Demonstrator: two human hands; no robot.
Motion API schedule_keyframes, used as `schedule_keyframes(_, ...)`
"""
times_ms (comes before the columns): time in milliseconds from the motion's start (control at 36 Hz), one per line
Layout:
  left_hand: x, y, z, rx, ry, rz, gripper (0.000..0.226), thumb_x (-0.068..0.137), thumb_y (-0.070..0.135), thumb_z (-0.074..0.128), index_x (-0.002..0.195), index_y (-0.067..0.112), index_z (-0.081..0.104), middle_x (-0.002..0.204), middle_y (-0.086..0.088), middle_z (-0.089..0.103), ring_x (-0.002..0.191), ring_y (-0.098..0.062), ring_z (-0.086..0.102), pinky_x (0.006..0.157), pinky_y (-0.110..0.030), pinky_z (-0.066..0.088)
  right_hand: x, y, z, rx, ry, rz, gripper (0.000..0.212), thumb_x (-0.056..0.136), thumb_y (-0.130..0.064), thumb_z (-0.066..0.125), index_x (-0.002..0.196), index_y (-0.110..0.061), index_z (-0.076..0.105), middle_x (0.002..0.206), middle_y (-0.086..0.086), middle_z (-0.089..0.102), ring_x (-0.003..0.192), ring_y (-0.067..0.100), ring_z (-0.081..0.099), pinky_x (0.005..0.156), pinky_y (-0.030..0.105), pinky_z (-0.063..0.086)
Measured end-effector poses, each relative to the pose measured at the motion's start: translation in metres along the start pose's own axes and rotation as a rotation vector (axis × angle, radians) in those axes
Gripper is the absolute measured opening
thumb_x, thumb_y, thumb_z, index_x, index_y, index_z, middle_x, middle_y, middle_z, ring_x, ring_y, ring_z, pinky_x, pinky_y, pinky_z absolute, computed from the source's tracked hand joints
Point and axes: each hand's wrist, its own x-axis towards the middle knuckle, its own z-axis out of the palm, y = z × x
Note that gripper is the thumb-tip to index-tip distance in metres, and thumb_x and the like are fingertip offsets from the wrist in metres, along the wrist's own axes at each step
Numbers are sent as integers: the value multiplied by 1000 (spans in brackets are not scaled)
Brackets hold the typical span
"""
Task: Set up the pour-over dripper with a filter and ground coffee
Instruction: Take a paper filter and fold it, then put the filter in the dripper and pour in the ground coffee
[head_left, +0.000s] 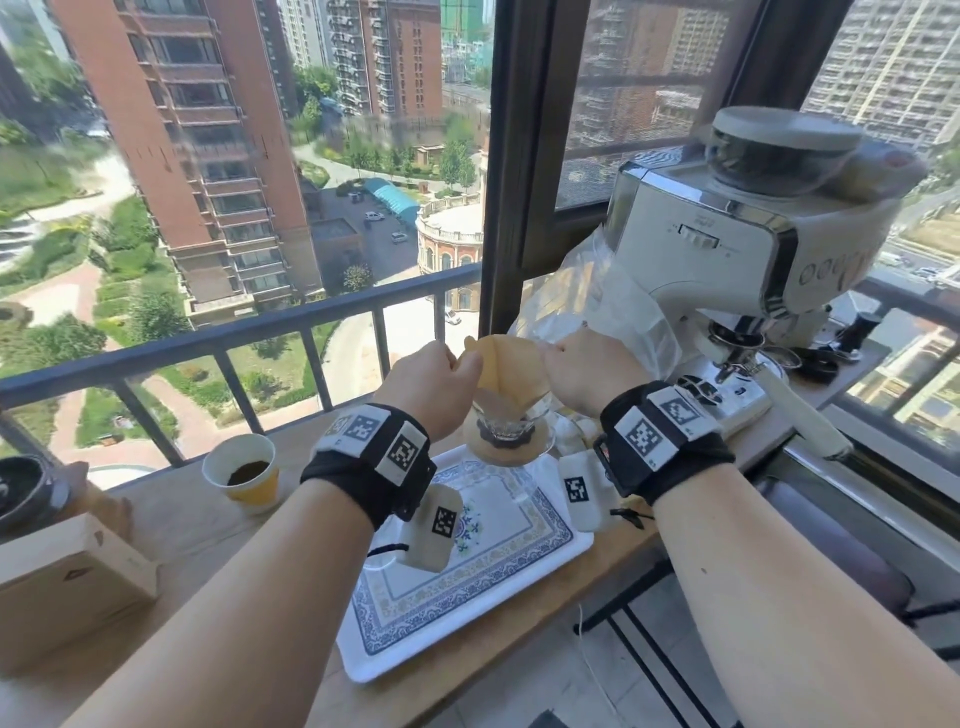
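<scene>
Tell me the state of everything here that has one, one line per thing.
Tray: flat on the counter.
Dripper: upright at the tray's far end.
Filter: opened into a cone, lower part in the dripper.
Paper cup: upright, ground coffee in its bottom.
Left hand: pinches the filter's left edge.
Right hand: pinches the filter's right edge.
Bean hopper: lid on.

- The tray (467, 613) lies in the middle of the tabletop (197, 525).
- The glass dripper (511, 418) stands at the far end of the tray.
- The paper filter (506, 364) sits in the dripper, between the left hand (436, 376) and the right hand (587, 366).
- The paper cup (244, 475) stands left of the tray.
- The box (67, 571) lies further left, nearer the person.
- The coffee grinder (743, 234) stands to the right, behind the dripper.
</scene>
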Motion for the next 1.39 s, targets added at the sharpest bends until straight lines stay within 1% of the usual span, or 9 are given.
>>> schedule_keyframes(111, 2, 17, 8, -26, -23, 22, 43, 103, 60, 35, 83, 26, 52, 79, 1, 64, 66, -12, 59, 53, -29, 36, -9, 12, -20, 37, 40, 57, 41, 107, -38, 28, 97, -10, 56, 92, 10, 55, 91, 33, 56, 76, 37, 38)
schedule_keyframes(250, 6, 48, 17, -117, -36, 30, 61, 98, 71, 26, 111, 18, 54, 89, 4, 60, 77, -12, 58, 58, -33, 36, -28, 30, -53, 156, 227, 139, 53, 104, -46, 33, 139, -8, 43, 133, 16, 58, 118, 34, 56, 84, 36, 32)
schedule_keyframes(583, 7, 99, 26, -251, -8, 144, 68, 97, 68, 19, 113, 18, 63, 105, 1, 66, 89, -17, 61, 67, -36, 38, -65, 40, -97, 376, 342, 25, 26, 107, -38, 39, 106, -16, 52, 83, -8, 51, 73, 6, 47, 59, 24, 29)
schedule_keyframes(694, 12, 94, 25, -192, 8, 139, 37, 103, 47, 40, 94, 18, 62, 87, -2, 67, 80, -24, 62, 65, -37, 42, -76, 31, -94, 498, 264, -114, 54, 109, -34, 43, 71, -8, 72, 59, -1, 61, 60, 12, 58, 68, 33, 48)
schedule_keyframes(778, 15, 83, 27, -132, 36, 96, 25, 99, 38, 50, 88, 19, 61, 83, -4, 67, 73, -20, 60, 58, -34, 39, -79, 27, -83, 557, 128, -138, 66, 105, -46, 49, 59, -6, 75, 44, -1, 58, 37, 5, 49, 54, 26, 42)
schedule_keyframes(1000, 21, 56, 51, -27, -36, -41, 38, 88, 37, 65, 116, 12, 57, 123, -12, 61, 108, -33, 60, 91, -46, 54, -58, 38, -29, 646, -218, 154, 41, 98, -40, 37, 115, -8, 56, 80, 12, 78, 56, 28, 69, 53, 36, 53)
schedule_keyframes(1083, 24, 48, 64, 37, -55, -72, 65, 82, 41, 74, 135, 10, 53, 127, -13, 62, 114, -35, 60, 92, -47, 56, -57, 42, -19, 491, -160, 174, 40, 85, -46, 46, 108, -15, 56, 83, 10, 76, 68, 30, 73, 66, 46, 60)
schedule_keyframes(1222, 31, 29, 82, 56, -186, -146, 91, 72, 45, 83, 144, 11, 40, 116, -8, 57, 101, -30, 60, 78, -37, 53, -57, 46, -14, 534, -104, 193, 33, 83, -50, 55, 80, -17, 57, 79, 12, 72, 57, 20, 57, 56, 37, 48)
schedule_keyframes(1389, 38, 8, 92, 19, -107, -166, 77, 75, 39, 82, 135, 16, 42, 106, -3, 56, 91, -26, 57, 64, -33, 45, -53, 46, -9, 597, -97, 194, 27, 94, -37, 61, 81, -13, 56, 78, 9, 61, 64, 20, 50, 65, 38, 42)
